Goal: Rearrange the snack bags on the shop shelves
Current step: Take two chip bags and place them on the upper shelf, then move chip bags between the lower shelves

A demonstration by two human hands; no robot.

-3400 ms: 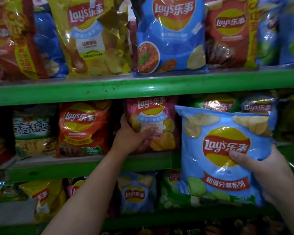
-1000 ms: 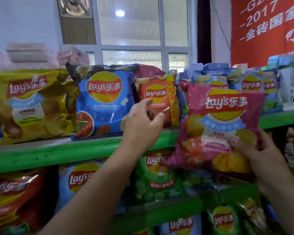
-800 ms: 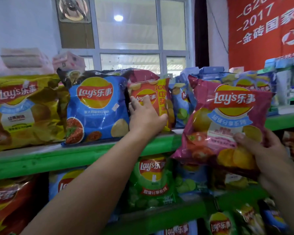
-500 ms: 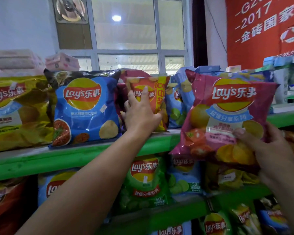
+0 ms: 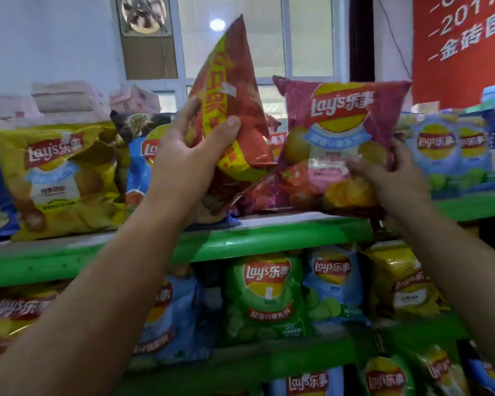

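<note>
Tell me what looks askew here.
The orange-red Lay's bag, gripped by the left hand, tilts steeply above the top shelf instead of standing in the row. The right hand holds a pink Lay's bag at the shelf's edge.

A white wall [image 5: 55, 38] rises at the back left, and beside it a round ventilation fan [image 5: 144, 13] sits above a brown panel [image 5: 149, 57] at the edge of a white-framed window [image 5: 309, 35], in whose pane a round bright light [image 5: 217, 24] shows. Right of the window stands a dark vertical strip [image 5: 361, 38], then a red banner [image 5: 463, 38] with white characters and numerals. Pale stacked packages [image 5: 66, 98] lie blurred below the wall, and across the foreground the upper green shelf [image 5: 269, 238] runs above the lower green shelf [image 5: 297, 358].
</note>
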